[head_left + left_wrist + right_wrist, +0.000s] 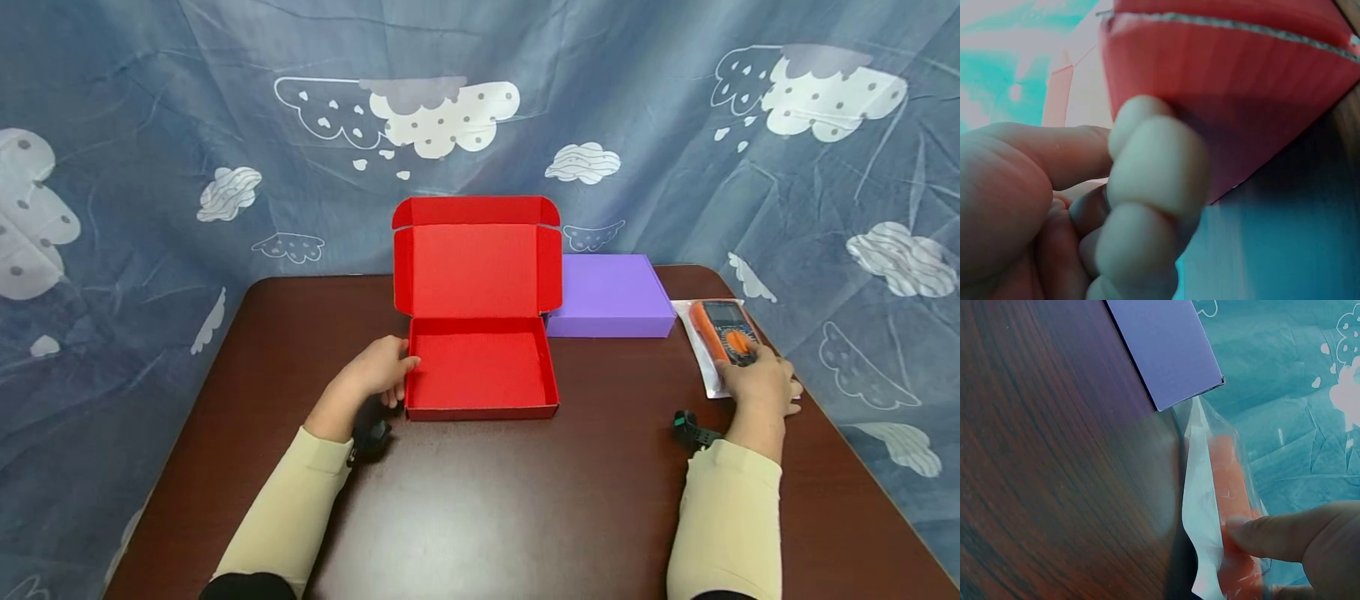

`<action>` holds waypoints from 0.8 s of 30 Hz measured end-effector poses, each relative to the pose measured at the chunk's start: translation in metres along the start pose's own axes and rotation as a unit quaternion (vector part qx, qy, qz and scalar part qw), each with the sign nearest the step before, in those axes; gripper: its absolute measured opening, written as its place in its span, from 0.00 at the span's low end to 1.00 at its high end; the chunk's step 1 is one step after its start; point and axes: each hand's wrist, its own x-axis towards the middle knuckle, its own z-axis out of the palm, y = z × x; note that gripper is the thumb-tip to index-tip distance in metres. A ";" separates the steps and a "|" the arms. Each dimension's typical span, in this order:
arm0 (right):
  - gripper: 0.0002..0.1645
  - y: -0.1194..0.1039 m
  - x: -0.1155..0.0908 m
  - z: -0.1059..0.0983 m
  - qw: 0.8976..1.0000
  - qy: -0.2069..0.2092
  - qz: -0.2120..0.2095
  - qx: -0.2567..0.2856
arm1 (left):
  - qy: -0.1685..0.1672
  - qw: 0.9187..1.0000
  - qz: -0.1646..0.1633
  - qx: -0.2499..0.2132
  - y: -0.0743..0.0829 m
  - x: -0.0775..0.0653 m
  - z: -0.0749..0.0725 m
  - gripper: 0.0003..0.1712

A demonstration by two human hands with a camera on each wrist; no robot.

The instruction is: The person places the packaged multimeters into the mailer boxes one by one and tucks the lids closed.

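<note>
An open red cardboard box [480, 367] stands mid-table, its lid raised at the back. My left hand [378, 371] pinches the box's left wall, thumb over the top edge and fingers outside. In the left wrist view, the curled fingers [1154, 165] lie against the red wall. At the right, an orange multimeter [723, 329] with a dark face and orange dial lies on white-edged clear plastic packaging [697, 350]. My right hand [761, 383] grips its near end. The right wrist view has the thumb [1272, 537] on its orange side; most other fingers are hidden there.
Behind and right of the red box lies a closed purple box [611, 296], between it and the multimeter. The dark wooden table [525, 500] ends close to the right hand. A blue cloud-patterned cloth [480, 50] hangs around its back and sides.
</note>
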 end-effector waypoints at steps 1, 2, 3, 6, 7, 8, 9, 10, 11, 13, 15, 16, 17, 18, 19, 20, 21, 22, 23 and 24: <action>0.47 0.000 0.000 0.000 1.000 0.002 0.001 0.002 | -0.002 1.000 0.000 -0.002 0.000 0.001 0.000 0.16; 0.47 0.000 0.000 -0.001 1.000 0.003 0.001 0.001 | -0.003 1.000 0.001 -0.005 0.000 0.001 0.000 0.17; 0.47 0.000 0.000 -0.001 1.000 0.004 0.001 0.001 | -0.003 1.000 0.000 -0.007 0.000 0.001 0.000 0.18; 0.47 0.001 0.000 -0.001 1.000 0.006 0.002 -0.001 | -0.003 1.000 -0.005 -0.006 -0.001 0.002 0.001 0.18; 0.47 0.001 0.000 -0.001 1.000 0.007 0.002 -0.002 | -0.002 1.000 -0.006 -0.005 -0.001 0.001 0.001 0.18; 0.48 0.001 0.001 0.000 1.000 0.008 0.002 -0.004 | 0.000 1.000 -0.007 -0.003 -0.002 0.001 0.001 0.17; 0.48 0.002 0.001 0.001 1.000 0.012 0.002 -0.004 | 0.001 1.000 -0.008 -0.001 -0.002 0.001 0.002 0.16; 0.49 0.002 0.001 0.002 1.000 0.016 0.002 -0.007 | 0.003 1.000 -0.009 0.001 -0.002 0.001 0.002 0.15; 0.50 0.002 0.002 0.003 1.000 0.020 0.002 -0.009 | 0.004 1.000 -0.009 0.003 -0.003 0.001 0.003 0.14; 0.51 0.003 0.003 0.005 0.999 0.033 0.000 -0.013 | 0.006 1.000 -0.009 0.006 -0.003 0.000 0.004 0.13; 0.53 0.005 0.004 0.007 0.999 0.045 0.000 -0.014 | 0.006 1.000 -0.009 0.008 -0.003 -0.001 0.005 0.15; 0.53 0.005 0.005 0.008 0.999 0.048 0.000 -0.015 | 0.007 1.000 -0.009 0.008 -0.003 -0.001 0.005 0.16; 0.53 0.006 0.005 0.009 0.999 0.052 0.000 -0.014 | 0.007 1.000 -0.008 0.008 -0.002 -0.001 0.005 0.17; 0.52 0.006 0.006 0.010 0.998 0.055 0.000 -0.012 | 0.007 1.000 -0.008 0.010 -0.002 -0.002 0.005 0.17; 0.52 0.006 0.006 0.011 0.998 0.057 0.001 -0.009 | 0.008 1.000 -0.008 0.011 -0.001 -0.002 0.005 0.18; 0.51 0.006 0.006 0.011 0.998 0.058 0.002 -0.005 | 0.009 1.000 -0.008 0.011 0.000 -0.002 0.005 0.19; 0.50 0.006 0.007 0.011 0.998 0.057 0.003 -0.003 | 0.010 1.000 -0.008 0.012 0.000 -0.002 0.005 0.19; 0.50 0.006 0.008 0.011 0.998 0.058 0.004 -0.002 | 0.011 1.000 -0.008 0.013 0.001 -0.003 0.005 0.19; 0.49 0.005 0.008 0.011 0.998 0.059 0.005 0.000 | 0.011 1.000 -0.008 0.014 0.001 -0.003 0.005 0.18; 0.49 0.005 0.009 0.011 0.998 0.060 0.005 0.000 | 0.012 1.000 -0.008 0.015 0.002 -0.003 0.005 0.17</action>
